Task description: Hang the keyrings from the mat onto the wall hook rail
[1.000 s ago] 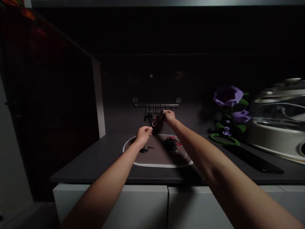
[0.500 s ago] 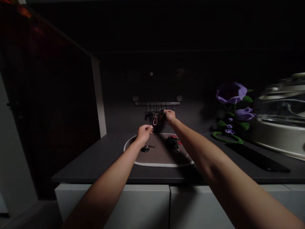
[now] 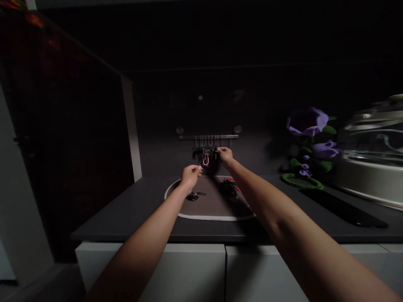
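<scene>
A clear hook rail (image 3: 208, 136) is fixed to the dark wall, and a row of dark keys (image 3: 199, 152) hangs from its hooks. Among them dangles a pink carabiner (image 3: 205, 160). My right hand (image 3: 225, 155) is closed in a pinch at the right end of the row, its fingertips on the keys there. Lower and to the left, my left hand (image 3: 190, 175) is pinched just below the carabiner; what it holds is too small to make out. On the mat beneath lie a key ring with a key (image 3: 194, 195) and a dark-and-red bunch (image 3: 231, 185), partly shadowed.
A rounded brown mat (image 3: 208, 209) with a pale border rests on the dark counter (image 3: 126, 214). Further right stand purple crocheted flowers (image 3: 308, 121) with a green base ring, a flat black object (image 3: 343, 207) and a cream appliance with a clear cover (image 3: 374, 167).
My right fingertips have dropped slightly at the right end of the hanging row. My left hand keeps almost the same place and pinch. The whole view has shifted a little.
</scene>
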`<state>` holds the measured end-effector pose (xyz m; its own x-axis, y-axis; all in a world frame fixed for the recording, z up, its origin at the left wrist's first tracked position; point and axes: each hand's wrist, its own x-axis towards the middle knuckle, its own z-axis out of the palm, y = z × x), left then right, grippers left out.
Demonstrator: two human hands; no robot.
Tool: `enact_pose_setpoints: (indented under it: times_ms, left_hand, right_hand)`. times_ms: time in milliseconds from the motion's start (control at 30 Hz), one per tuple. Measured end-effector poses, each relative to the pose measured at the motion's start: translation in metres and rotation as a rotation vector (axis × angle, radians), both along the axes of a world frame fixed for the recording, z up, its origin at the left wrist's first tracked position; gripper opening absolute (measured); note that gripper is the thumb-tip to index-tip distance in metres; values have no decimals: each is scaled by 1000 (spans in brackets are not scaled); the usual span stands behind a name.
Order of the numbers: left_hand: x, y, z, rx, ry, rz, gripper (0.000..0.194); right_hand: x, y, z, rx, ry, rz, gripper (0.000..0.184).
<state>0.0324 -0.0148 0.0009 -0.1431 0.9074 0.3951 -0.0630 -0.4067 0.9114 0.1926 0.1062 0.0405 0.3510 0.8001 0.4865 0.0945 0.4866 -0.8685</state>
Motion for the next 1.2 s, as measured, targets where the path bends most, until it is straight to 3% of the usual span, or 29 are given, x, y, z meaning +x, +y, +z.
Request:
enact_pose_setpoints:
  times_ms: [233,467,600,767,933,1200]
  left_hand:
    - [-1,-2,1,-12,9,-5,10]
    - [-8,-1,1,9,84,-17,6]
    - [-14,-2,7,20,203,-14,5]
    - [-26,-11,11,81,453,-50,9]
    - [-45,-25,-1,104,610,-130,17]
    - [-65,-34,-24,90,711,-235,21]
  right_hand:
    - [3,-11,-3,-40,-32,20,23]
    - [0,-46,-4,-70,-125,-4,41]
    - [-7,-70,-8,-80,-207,-27,42]
    - [-18,-97,-20,-40,-263,117,37]
    - [-25,-120,-42,22,-410,264,31]
    - [-25,-154,-65,103,-858,283,30]
